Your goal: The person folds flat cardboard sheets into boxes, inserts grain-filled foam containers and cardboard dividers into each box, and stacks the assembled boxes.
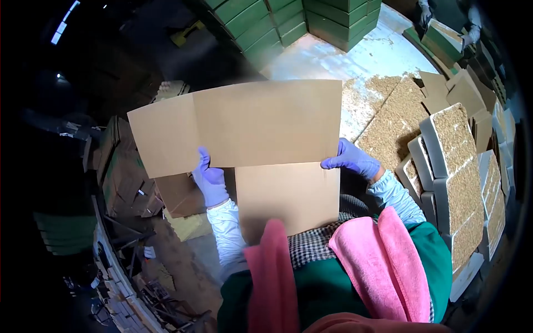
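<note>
A partly unfolded brown cardboard box (266, 125) is held up in front of my body, its wide panel on top and a square flap (287, 194) hanging toward me. My right hand (355, 159), in a purple glove, pinches its right edge where panel and flap meet, thumb on the near face. At the lower left of the wide panel, my left hand (211, 178), also gloved in purple, grips the cardboard with its thumb upright against it. The left fingers are partly hidden behind the board. Another box flap (180, 194) shows in shadow beyond the left hand.
To the right lie stacked white trays (463, 166) filled with tan grain-like material. A whitish table (322, 58) carries loose tan bits and green boxes (333, 25) at the back. Another person's gloved hands (472, 34) hold a green box at upper right. Flattened cardboard (119, 172) lies at left.
</note>
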Tool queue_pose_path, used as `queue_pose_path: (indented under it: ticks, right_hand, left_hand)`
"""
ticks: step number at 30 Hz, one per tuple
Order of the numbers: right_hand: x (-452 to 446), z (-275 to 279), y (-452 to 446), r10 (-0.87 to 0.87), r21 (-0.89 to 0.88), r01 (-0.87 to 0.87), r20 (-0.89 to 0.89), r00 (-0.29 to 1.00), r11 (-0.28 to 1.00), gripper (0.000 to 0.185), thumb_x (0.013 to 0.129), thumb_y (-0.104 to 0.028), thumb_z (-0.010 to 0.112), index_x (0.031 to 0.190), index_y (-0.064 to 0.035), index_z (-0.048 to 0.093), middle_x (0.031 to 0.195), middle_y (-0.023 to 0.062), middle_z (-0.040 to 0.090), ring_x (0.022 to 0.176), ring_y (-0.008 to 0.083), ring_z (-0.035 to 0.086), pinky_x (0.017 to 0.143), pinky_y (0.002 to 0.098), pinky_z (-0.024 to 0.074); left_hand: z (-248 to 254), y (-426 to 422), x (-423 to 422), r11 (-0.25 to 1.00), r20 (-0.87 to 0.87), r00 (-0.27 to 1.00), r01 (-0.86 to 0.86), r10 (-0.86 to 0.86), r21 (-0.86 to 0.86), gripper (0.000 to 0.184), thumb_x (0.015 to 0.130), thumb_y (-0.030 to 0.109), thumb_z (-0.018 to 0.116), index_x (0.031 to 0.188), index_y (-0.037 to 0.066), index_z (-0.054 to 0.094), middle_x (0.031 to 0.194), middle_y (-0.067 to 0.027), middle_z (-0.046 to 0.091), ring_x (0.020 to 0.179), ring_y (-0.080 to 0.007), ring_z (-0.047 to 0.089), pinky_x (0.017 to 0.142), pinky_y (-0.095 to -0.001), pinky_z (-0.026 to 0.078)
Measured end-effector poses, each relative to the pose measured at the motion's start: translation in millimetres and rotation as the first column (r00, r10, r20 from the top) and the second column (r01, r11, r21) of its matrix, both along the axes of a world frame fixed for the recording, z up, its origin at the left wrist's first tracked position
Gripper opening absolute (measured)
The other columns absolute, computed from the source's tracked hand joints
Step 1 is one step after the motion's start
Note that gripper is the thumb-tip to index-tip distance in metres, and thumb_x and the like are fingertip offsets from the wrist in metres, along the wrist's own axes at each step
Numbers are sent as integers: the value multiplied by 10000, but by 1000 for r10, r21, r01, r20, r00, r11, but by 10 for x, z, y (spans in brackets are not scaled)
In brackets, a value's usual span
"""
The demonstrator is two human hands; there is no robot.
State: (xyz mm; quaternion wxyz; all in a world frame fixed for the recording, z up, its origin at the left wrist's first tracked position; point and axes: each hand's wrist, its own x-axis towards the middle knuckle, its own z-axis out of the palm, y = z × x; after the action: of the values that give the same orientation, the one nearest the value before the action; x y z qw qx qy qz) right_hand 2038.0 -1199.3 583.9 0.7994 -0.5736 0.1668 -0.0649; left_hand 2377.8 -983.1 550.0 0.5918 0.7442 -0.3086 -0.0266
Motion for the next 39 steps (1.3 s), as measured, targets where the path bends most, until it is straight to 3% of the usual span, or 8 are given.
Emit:
queue_pose_path:
  ticks: [3,7,10,13,16,23,26,39]
  right_hand:
    - [139,-17,-292,-38,-62,36,-34,999,997,485,792,-102,752,1241,21,615,1145,42,682,999,111,612,930,284,479]
    - [-261,-113,-768,-337,70,340,-54,940,938,572,764,-112,757,1284,29,565,1214,114,656,1080,212,641,941,331,504]
    - [-253,-189,-927,-464,-173,443,-109,879,880,597,762,-196,772,1282,28,582,1233,116,651,1084,182,625,976,317,474]
    - [427,-46,-941,-315,-208,289,-103,943,934,520,793,-237,760,1222,25,625,1117,70,688,993,135,620,921,287,474]
    - [1108,248,-955,-188,-373,139,-99,977,918,459,795,-278,782,1126,15,661,973,40,695,866,109,597,824,278,485]
    - [1098,340,-723,-339,-544,172,-223,914,821,427,805,-271,722,1127,3,662,910,127,701,852,147,617,798,314,491]
    - [556,340,-602,-517,-405,387,-286,807,828,324,838,-191,751,1089,2,683,944,-1,686,845,73,594,772,230,488]
    - [98,1004,-584,-978,-566,803,-20,209,183,313,894,-305,688,945,-5,615,698,29,567,655,92,544,609,266,450]
  left_hand:
    - [63,-376,208,989,153,978,-149,145,16,350,1005,243,597,1234,-22,612,1100,-73,657,989,-143,599,908,-292,476]
    - [553,498,1804,728,-626,720,-596,298,-339,376,962,368,610,1102,20,640,824,-93,637,766,-231,636,683,-325,518]
    - [792,618,2478,838,-379,825,191,-419,-511,341,904,314,702,1068,19,653,823,-82,634,718,-185,600,648,-295,482]
    - [544,-898,1964,886,-12,888,457,-459,-76,157,932,150,680,976,0,680,801,-36,621,709,-133,566,650,-277,473]
    - [88,-2054,1957,594,-635,387,792,-669,-142,148,951,116,659,934,-28,691,834,-14,641,769,-117,586,739,-284,509]
    - [-164,-2621,1503,733,72,733,660,-676,164,355,1012,248,580,1186,-59,622,1056,-122,680,943,-199,652,866,-350,534]
    - [214,-2812,1833,598,-543,256,271,-800,-754,531,982,330,609,1305,-82,514,1227,-158,616,1105,-259,604,944,-413,527]
    - [188,-3127,650,212,-593,-112,869,-797,-448,737,822,162,734,1443,-13,376,1350,-129,538,1207,-281,565,1020,-396,471]
